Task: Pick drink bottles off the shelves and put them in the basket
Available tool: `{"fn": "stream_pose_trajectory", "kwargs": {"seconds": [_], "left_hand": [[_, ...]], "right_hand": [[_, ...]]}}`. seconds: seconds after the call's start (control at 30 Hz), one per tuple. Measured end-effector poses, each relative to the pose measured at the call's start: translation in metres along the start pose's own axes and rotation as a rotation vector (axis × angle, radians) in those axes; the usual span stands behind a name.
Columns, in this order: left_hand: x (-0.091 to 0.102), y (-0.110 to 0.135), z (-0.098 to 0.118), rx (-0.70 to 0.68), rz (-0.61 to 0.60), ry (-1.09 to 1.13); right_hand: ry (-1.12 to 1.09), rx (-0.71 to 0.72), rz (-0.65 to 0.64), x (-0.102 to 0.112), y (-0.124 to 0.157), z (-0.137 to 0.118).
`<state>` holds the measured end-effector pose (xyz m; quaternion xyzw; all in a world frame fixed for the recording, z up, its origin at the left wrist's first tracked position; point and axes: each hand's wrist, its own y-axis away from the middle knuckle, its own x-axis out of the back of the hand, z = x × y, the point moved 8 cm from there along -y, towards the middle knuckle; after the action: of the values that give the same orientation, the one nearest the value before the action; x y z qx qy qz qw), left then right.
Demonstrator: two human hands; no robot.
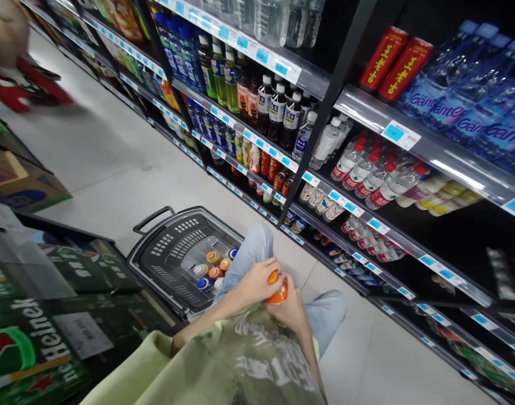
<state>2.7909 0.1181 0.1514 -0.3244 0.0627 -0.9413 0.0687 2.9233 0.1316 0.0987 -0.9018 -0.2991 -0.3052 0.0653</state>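
An orange bottle (277,295) with an orange cap is held in front of my lap, between my two hands. My left hand (259,278) wraps its fingers around the cap end. Lower down, my right hand (293,304) grips the bottle's body from the right. Much of the bottle is hidden behind my fingers. To the left of my knee stands a dark shopping basket (149,260) with its handle (152,218) folded outward. Inside it are several bottles (215,273) with orange, blue and white caps.
Drink shelves (345,208) with price tags run along the right, holding water bottles (447,95) and red cans (384,59). Stacked green Heineken cartons (37,332) stand close on my left. Part of another person (6,34) shows at the upper left, beside something red.
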Motion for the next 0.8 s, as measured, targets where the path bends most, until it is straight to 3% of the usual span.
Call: {"fn": "stream_pose_trajectory", "kwargs": {"seconds": [0.17, 0.33, 0.6, 0.8], "left_hand": [[0.02, 0.013, -0.004, -0.056, 0.136, 0.003], [0.045, 0.019, -0.016, -0.063, 0.209, 0.002], [0.072, 0.023, -0.067, 0.197, 0.085, 0.01], [0.062, 0.037, -0.07, 0.172, -0.087, 0.085]], "right_hand": [[-0.154, 0.051, -0.188, -0.015, -0.014, 0.003], [-0.236, 0.038, -0.366, -0.048, -0.026, 0.026], [-0.021, -0.003, -0.071, -0.072, -0.02, 0.042], [0.019, -0.008, -0.055, -0.069, -0.013, 0.046]]}}
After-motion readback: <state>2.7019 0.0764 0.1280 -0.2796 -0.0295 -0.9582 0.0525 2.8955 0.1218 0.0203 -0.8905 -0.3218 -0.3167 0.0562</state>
